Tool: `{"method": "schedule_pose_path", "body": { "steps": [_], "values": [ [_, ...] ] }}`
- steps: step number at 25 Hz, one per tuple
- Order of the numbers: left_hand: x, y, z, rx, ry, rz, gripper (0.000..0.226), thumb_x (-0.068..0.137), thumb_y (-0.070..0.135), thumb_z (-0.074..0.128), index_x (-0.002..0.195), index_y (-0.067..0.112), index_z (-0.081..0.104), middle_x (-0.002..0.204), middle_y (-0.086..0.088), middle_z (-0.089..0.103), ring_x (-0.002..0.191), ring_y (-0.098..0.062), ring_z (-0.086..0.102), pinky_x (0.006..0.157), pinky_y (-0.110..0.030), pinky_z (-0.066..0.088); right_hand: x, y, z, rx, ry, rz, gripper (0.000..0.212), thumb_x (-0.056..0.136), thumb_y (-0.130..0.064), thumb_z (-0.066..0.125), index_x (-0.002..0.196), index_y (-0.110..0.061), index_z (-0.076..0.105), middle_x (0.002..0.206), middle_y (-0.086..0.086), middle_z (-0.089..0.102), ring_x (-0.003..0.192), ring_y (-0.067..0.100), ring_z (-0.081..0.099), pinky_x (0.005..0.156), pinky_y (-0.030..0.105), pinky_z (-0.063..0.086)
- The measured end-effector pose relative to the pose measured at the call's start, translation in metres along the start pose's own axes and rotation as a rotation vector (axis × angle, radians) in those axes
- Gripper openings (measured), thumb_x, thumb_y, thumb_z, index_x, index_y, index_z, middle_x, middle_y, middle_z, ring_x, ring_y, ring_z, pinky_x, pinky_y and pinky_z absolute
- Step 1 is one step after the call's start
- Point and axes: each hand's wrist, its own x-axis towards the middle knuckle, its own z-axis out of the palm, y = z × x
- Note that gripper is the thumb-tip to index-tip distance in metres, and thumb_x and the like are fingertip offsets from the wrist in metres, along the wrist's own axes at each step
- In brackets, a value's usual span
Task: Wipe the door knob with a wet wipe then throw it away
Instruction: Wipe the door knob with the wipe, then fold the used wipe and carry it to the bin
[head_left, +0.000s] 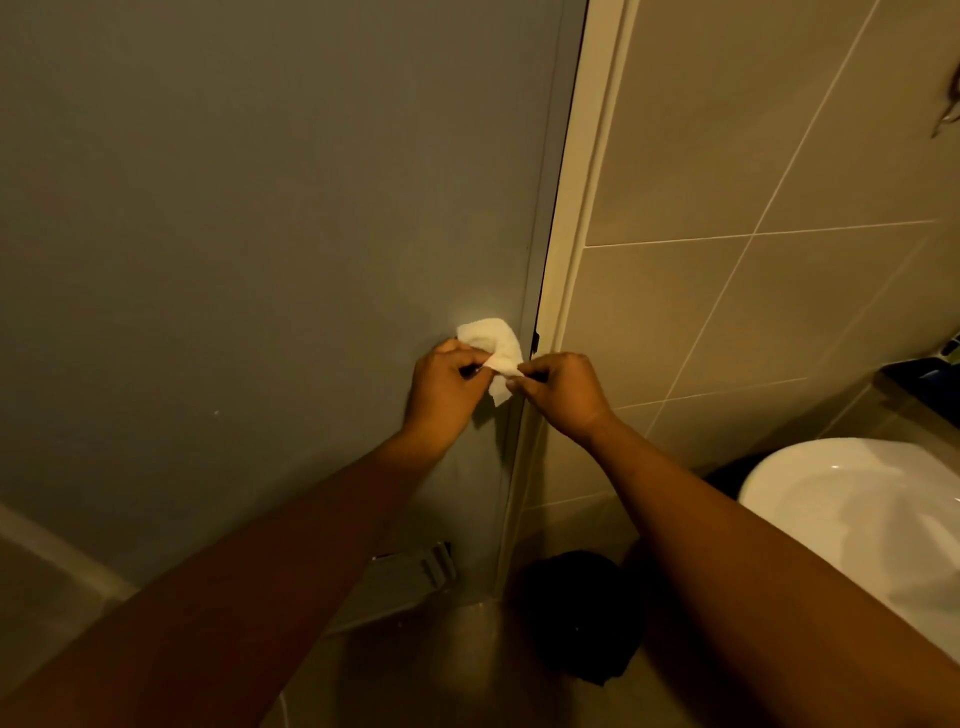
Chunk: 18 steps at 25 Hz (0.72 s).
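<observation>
A crumpled white wet wipe is draped over the door knob on the grey door, close to the door's right edge. The knob itself is hidden under the wipe and my fingers. My left hand pinches the wipe's left side. My right hand pinches its lower right corner. Both hands meet in front of the knob, with the wipe stretched between them.
A cream door frame and a beige tiled wall stand right of the door. A white sink juts in at the lower right. A dark bin or bag sits on the floor below, beside a grey vent-like object.
</observation>
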Motion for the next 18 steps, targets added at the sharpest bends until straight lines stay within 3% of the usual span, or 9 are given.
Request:
{"method": "schedule_pose_path", "body": {
  "steps": [3,6,9,11,14,18],
  "values": [
    [0.008,0.01,-0.001,0.123,-0.014,-0.012,0.019,0.084,0.016,0.071,0.1,0.006,0.076,0.1,-0.008,0.069,0.088,-0.02,0.065,0.08,-0.027,0.055,-0.008,0.001,0.001,0.153,0.057,0.15,0.013,0.087,-0.018,0.068,0.092,-0.008,0.076,0.076,0.01,0.071,0.062,0.018,0.063,0.067,0.032,0.057],
    [0.003,0.021,0.004,0.073,-0.09,-0.022,0.022,0.082,0.014,0.073,0.103,0.007,0.075,0.098,-0.006,0.073,0.085,-0.018,0.067,0.082,-0.031,0.057,-0.012,0.0,-0.009,0.261,0.147,0.225,0.014,0.089,-0.01,0.063,0.099,-0.009,0.074,0.075,0.005,0.069,0.06,0.019,0.063,0.061,0.034,0.058],
    [-0.015,0.025,0.017,0.061,-0.274,-0.131,0.027,0.086,0.02,0.069,0.112,0.013,0.07,0.1,-0.001,0.069,0.081,-0.014,0.064,0.073,-0.024,0.055,-0.025,0.009,-0.026,0.218,0.127,0.258,0.023,0.089,-0.005,0.058,0.107,-0.009,0.071,0.083,0.005,0.069,0.063,0.017,0.062,0.057,0.032,0.056],
    [-0.026,0.02,0.027,0.06,-0.378,-0.146,0.026,0.089,0.023,0.065,0.112,0.014,0.069,0.097,-0.003,0.068,0.077,-0.014,0.063,0.064,-0.023,0.053,-0.039,0.017,-0.036,0.191,0.087,0.309,0.025,0.088,-0.002,0.056,0.107,-0.008,0.072,0.078,0.004,0.067,0.061,0.016,0.058,0.052,0.028,0.052],
    [-0.038,0.013,0.043,-0.021,-0.439,-0.197,0.024,0.089,0.02,0.066,0.109,0.01,0.071,0.094,-0.009,0.071,0.08,-0.023,0.069,0.062,-0.03,0.058,-0.061,0.03,-0.041,0.165,0.082,0.417,0.019,0.089,-0.004,0.058,0.101,-0.005,0.073,0.073,0.007,0.066,0.058,0.016,0.057,0.051,0.028,0.052],
    [-0.037,0.006,0.063,-0.101,-0.455,-0.257,0.023,0.086,0.014,0.068,0.108,0.007,0.072,0.102,-0.014,0.072,0.09,-0.029,0.07,0.074,-0.039,0.062,-0.085,0.045,-0.045,0.161,0.101,0.543,0.012,0.088,-0.013,0.066,0.089,-0.005,0.074,0.07,0.009,0.066,0.06,0.02,0.059,0.055,0.031,0.053]
  ]
}}
